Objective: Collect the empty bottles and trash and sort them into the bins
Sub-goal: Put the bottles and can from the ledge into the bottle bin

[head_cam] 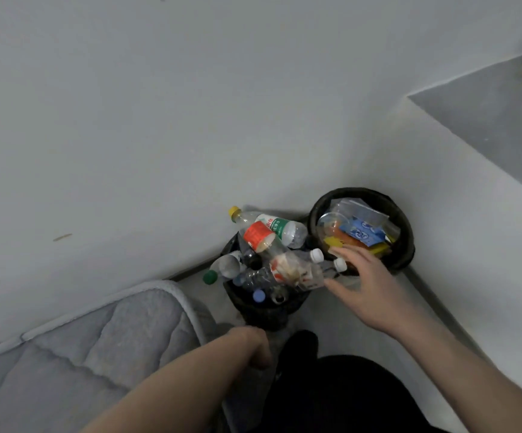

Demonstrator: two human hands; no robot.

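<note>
We're looking down at 2 black bins tucked in the corner where the walls meet, center-right of the frame. The nearer bin (263,310) is stuffed w/ empty plastic bottles (272,245), piled above the rim: 1 w/ a yellow cap (234,210) at the top, 1 w/ a green cap (210,277) sticking out on the left, a couple w/ white caps on the right. The other bin (405,232), just beside it and further right, holds mixed trash (359,234): blue and orange wrappers, a clear plastic cup, some clear packaging.

Our right hand (369,282) hovers between the 2 bins, fingers spread wide, holding nothing, fingertips right by the white caps. Our left hand (258,348) is lower center, curled under at the wrist, so we can't tell whether it grips anything.

Gray quilted mattress (81,348) fills the lower left. A dark gray surface (487,114) sits in the upper right, w/ something blurry at the frame edge, can't make it out.
</note>
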